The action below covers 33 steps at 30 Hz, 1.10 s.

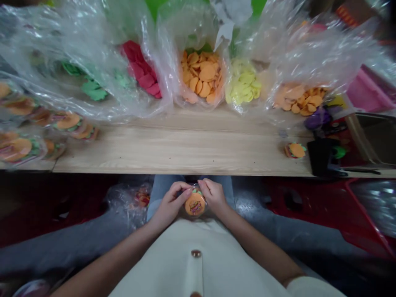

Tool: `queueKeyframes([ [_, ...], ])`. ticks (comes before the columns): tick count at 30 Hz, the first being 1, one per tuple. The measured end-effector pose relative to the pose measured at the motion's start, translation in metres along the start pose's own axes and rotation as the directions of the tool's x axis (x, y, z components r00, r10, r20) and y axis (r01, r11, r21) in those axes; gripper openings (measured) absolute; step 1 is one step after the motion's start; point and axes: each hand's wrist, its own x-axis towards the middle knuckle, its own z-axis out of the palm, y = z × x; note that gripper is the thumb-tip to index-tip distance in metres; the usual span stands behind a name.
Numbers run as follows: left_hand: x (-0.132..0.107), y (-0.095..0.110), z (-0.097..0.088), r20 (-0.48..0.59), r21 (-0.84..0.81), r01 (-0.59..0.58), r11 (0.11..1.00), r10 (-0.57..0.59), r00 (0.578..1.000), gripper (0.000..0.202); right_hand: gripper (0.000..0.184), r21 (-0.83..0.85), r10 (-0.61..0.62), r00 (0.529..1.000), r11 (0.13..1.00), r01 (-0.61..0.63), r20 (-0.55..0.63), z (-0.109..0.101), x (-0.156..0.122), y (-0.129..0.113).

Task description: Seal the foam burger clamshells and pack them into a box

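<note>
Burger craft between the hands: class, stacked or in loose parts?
Stacked: green edging shows behind the orange disc, pinched by the left hand and right hand.

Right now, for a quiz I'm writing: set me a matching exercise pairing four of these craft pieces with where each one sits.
Things:
1. Burger-shaped craft disc
2. Loose burger-shaped piece
3. Yellow cutouts
4. Red cutouts

Places:
A. Between the central orange pile and the right orange pile
B. Between the left hand and right hand
C. On the wooden plank, beside a black object
D. Left of the central orange pile

Pairs: 1-B; 2-C; 3-A; 4-D
</note>
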Motion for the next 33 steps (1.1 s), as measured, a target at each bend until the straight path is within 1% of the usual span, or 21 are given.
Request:
queueKeyframes([
  [2,-0.004,-0.003,-0.006,0.013,0.033,0.074,0.997,-0.075,0.997,0.023,0.04,-0.055,-0.006,1.0,0.998,0.007,0.021,0.005,-0.01,0.002],
  [4,-0.005,-0.002,-0.008,0.011,0.072,0.101,0.992,-0.102,0.995,0.024,0.039,-0.106,-0.037,0.999,0.994,0.039,0.026,0.008,-0.015,0.002],
  [6,-0.003,0.002,-0.009,-0.001,0.162,0.067,0.985,-0.068,0.998,0.022,0.039,-0.15,-0.08,0.996,0.985,0.086,0.045,0.008,-0.015,0.003],
  [8,0.0,0.008,-0.01,0.016,0.24,0.017,0.971,-0.022,1.0,0.021,0.039,-0.185,-0.106,0.992,0.976,0.117,0.066,0.007,-0.013,0.003],
  [12,0.005,0.015,-0.011,0.132,0.261,-0.036,0.965,0.001,0.991,0.02,0.039,-0.226,-0.12,0.989,0.964,0.137,0.09,0.006,-0.011,0.002],
  [14,0.007,0.015,-0.01,0.152,0.268,-0.05,0.962,0.009,0.988,0.021,0.038,-0.243,-0.119,0.988,0.96,0.139,0.097,0.006,-0.012,0.002],
  [17,0.009,0.01,-0.006,0.1,0.297,-0.067,0.953,0.039,0.994,0.021,0.039,-0.254,-0.102,0.991,0.959,0.122,0.088,0.008,-0.015,0.002],
  [19,0.013,0.004,-0.002,0.064,0.288,-0.057,0.956,0.04,0.997,0.021,0.039,-0.225,-0.073,0.994,0.97,0.09,0.084,0.01,-0.016,0.004],
  [20,0.016,0.0,0.0,0.049,0.248,-0.019,0.968,0.007,0.999,0.02,0.04,-0.191,-0.046,0.995,0.98,0.061,0.085,0.012,-0.016,0.006],
  [22,0.025,-0.007,0.003,0.051,0.117,0.115,0.986,-0.122,0.991,0.022,0.04,-0.078,0.051,0.995,0.996,-0.044,0.084,0.015,-0.014,0.013],
  [24,0.032,-0.013,0.002,0.09,0.005,0.234,0.972,-0.233,0.968,0.029,0.042,0.058,0.175,0.982,0.982,-0.179,0.069,0.019,-0.011,0.021],
  [25,0.033,-0.014,0.0,0.111,-0.036,0.273,0.961,-0.268,0.957,0.033,0.043,0.11,0.228,0.972,0.966,-0.232,0.05,0.02,-0.01,0.025],
  [27,0.029,-0.015,-0.005,0.138,-0.115,0.317,0.941,-0.301,0.944,0.039,0.043,0.177,0.292,0.956,0.942,-0.286,-0.008,0.02,-0.006,0.032],
  [30,0.012,-0.01,-0.009,0.157,-0.3,0.366,0.881,-0.333,0.93,0.035,0.044,0.261,0.321,0.941,0.922,-0.286,-0.102,0.016,0.001,0.036],
  [32,0.0,-0.006,-0.004,0.166,-0.374,0.357,0.856,-0.317,0.934,0.04,0.044,0.33,0.349,0.925,0.9,-0.286,-0.149,0.013,0.008,0.033],
  [33,-0.003,-0.004,0.0,0.144,-0.398,0.323,0.859,-0.289,0.946,0.044,0.044,0.363,0.366,0.914,0.887,-0.286,-0.173,0.012,0.012,0.03],
])
